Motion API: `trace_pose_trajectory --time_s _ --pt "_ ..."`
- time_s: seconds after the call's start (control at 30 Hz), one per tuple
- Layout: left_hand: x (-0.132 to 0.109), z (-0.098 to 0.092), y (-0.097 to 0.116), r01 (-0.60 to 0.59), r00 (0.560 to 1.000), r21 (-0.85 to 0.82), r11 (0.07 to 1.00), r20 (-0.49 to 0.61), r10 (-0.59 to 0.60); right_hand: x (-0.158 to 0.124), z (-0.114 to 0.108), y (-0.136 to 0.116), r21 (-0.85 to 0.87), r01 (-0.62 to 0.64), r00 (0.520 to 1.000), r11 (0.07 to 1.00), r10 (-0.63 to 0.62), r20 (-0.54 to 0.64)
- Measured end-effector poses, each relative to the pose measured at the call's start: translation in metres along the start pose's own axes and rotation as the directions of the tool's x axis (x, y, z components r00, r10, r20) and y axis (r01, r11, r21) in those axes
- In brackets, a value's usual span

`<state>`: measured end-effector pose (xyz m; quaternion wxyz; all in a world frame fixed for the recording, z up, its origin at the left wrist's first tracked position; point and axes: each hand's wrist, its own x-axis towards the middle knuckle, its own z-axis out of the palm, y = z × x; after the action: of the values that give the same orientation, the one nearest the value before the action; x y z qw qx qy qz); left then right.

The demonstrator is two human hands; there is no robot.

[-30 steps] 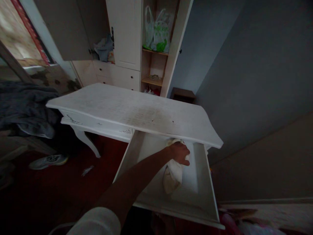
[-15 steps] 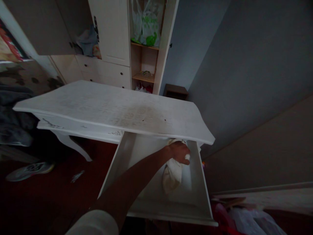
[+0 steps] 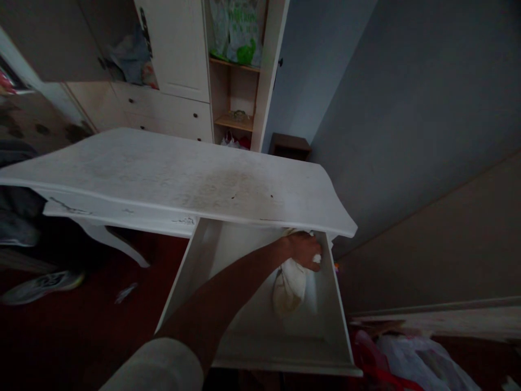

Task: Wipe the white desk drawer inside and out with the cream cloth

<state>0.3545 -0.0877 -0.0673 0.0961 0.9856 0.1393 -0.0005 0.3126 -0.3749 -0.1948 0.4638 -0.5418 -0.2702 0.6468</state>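
My left hand [image 3: 306,251] reaches deep into a pulled-out white drawer [image 3: 244,353], near its right wall. Its fingers are closed around a cream cloth [image 3: 291,285], whose loose end hangs toward the drawer's front and lies against the bottom. A bit of the cloth pokes out by the fingers. The drawer belongs to a white table [image 3: 171,168] with a curved edge, and its top carries a dark smudged patch and small specks. My right hand is out of view.
Behind the table stands a white wardrobe [image 3: 181,54] with an open door and plastic bags [image 3: 240,32] on a shelf. A shoe [image 3: 43,287] lies on the dark red floor at left. Plastic bags [image 3: 423,358] lie at lower right, beside a grey wall [image 3: 427,136].
The view has shifted slightly, so the table and wardrobe appear further left. My left hand still grips the cloth and sits a little nearer the drawer's right wall.
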Motion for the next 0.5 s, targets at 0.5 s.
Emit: trace_pose_trajectory --time_s 0.5 --pt "-0.027 0.023 0.036 -0.132 0.991 -0.063 0.989 -0.036 0.130 0.001 0.004 -0.003 0.013 0.022 0.998 1.000 -0.021 -0.052"
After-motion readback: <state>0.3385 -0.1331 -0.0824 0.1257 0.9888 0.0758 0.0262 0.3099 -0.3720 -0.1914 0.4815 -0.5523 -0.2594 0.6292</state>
